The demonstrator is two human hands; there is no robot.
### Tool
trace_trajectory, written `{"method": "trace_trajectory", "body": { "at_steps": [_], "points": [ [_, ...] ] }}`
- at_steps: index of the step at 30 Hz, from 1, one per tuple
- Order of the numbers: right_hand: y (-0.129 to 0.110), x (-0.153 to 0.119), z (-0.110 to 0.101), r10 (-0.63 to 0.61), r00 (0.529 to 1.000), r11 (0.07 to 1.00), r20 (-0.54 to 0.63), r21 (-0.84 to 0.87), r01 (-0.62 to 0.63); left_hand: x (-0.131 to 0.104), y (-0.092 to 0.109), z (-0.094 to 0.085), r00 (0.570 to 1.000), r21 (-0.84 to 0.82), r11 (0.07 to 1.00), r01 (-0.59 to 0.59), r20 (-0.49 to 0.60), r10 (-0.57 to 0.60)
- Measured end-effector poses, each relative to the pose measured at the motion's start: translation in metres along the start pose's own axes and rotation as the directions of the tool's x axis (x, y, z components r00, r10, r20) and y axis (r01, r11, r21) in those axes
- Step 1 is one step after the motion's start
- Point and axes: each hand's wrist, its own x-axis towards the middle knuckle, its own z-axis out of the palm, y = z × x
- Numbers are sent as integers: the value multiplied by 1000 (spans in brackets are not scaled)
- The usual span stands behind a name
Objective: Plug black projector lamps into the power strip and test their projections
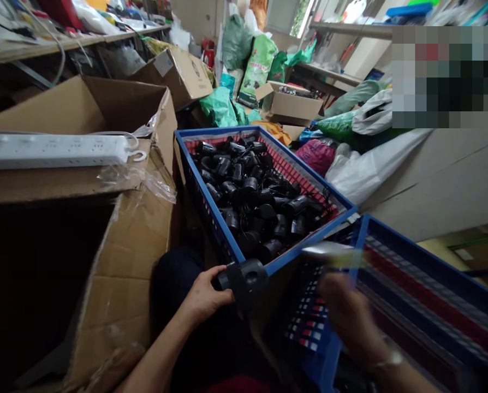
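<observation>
- Our left hand is wrapped around a black part, near and in the middle, with its long side running left to right.
- Our right hand is blurred; we cannot tell if it grips the pale strip above it.
- Far behind the black part, touching it, sits a blue crate full of more black parts.
- Left of us stands a cardboard box.

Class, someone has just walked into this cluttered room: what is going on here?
A person sits among boxes. The left hand grips a black plastic part just in front of a blue crate filled with similar black parts. The right hand, blurred, holds a thin, pale object above a second blue crate. A white power strip rests on a cardboard box at left.
</observation>
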Motion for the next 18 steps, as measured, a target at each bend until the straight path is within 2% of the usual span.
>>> {"method": "trace_trajectory", "body": {
  "at_steps": [2, 3, 5, 7, 12, 15, 18],
  "points": [
    [13, -7, 11, 13, 984, 994, 180, -106, 6, -1, 0, -1, 1000, -12, 1000, -5, 6, 5],
    [17, -7, 14, 37, 973, 986, 227, -169, 2, -1, 0, -1, 1000, -18, 1000, -7, 9, 7],
    [19, -3, 15, 88, 966, 962, 243, -273, -19, -2, -1, -1, 1000, -33, 999, -9, 8, 9],
    [14, 5, 10, 103, 976, 957, 192, -288, -44, -2, -2, -1, 1000, -52, 999, -5, 0, 5],
    [11, 16, 4, 98, 983, 987, 154, -139, -77, 2, -5, -2, 998, -154, 987, 34, -42, -41],
    [17, 18, 11, 186, 960, 981, 211, 15, -193, 2, -5, -4, 992, -266, 960, 82, -71, -105],
    [17, 31, 21, 183, 938, 953, 295, 182, -243, 0, -3, -6, 985, -394, 911, 122, -64, -159]
  ]
}}
